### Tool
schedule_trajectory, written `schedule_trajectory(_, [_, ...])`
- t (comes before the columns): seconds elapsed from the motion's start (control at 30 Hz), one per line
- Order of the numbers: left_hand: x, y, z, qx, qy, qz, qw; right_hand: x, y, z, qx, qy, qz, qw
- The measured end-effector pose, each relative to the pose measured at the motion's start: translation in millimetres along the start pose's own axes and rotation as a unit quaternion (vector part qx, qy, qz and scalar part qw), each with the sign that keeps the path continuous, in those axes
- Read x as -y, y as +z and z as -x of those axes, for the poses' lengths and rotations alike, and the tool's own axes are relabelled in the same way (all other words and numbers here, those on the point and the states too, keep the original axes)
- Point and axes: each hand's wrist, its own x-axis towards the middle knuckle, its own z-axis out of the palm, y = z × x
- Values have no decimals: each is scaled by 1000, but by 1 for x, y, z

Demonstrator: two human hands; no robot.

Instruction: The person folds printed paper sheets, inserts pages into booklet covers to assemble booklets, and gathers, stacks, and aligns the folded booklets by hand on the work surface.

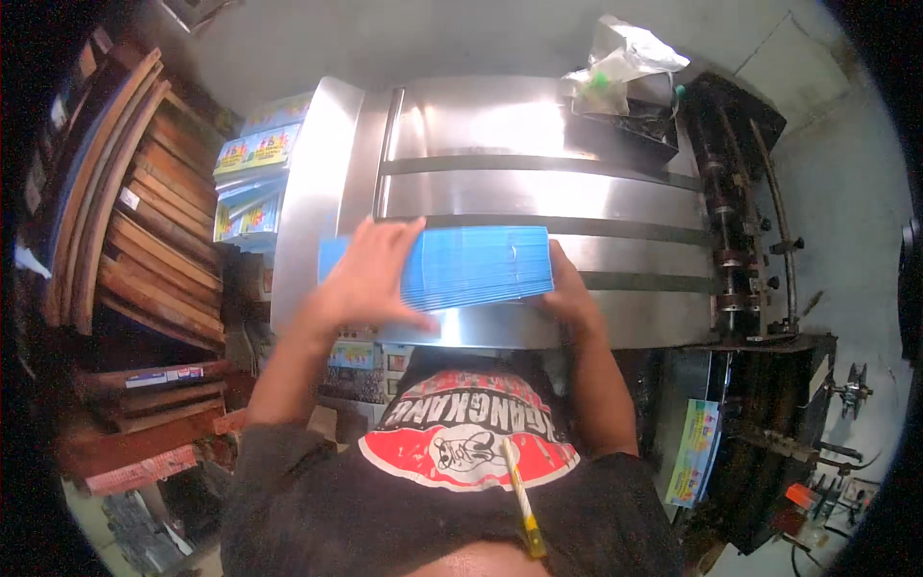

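Observation:
A stack of thin blue sheets or folded cards is between my two hands, just above or on the near part of the shiny metal table. Over its left end lies my left hand, its fingers toward the far edge and its thumb stretched along the near edge. My right hand grips the right end, with its fingertips partly hidden behind the stack. The layered edges of the sheets face me.
Dark strips cross the metal table. A black box with a crumpled plastic bag stands at its far right, beside a dark roller mechanism. Packs of printed blue cards and wooden boards are on the left. A printed sheet hangs lower right.

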Motion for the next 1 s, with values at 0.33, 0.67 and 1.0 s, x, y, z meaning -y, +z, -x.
schedule_trajectory(0.33, [-36,53,61,-132,-74,63,987,-2,11,38,-12,-23,110,994])
schedule_trajectory(0.67, [-24,55,37,-137,-110,22,984,176,37,71,80,-334,173,923])
schedule_trajectory(1.0, [-4,52,46,-145,-108,-29,983,198,63,77,129,-498,66,855])
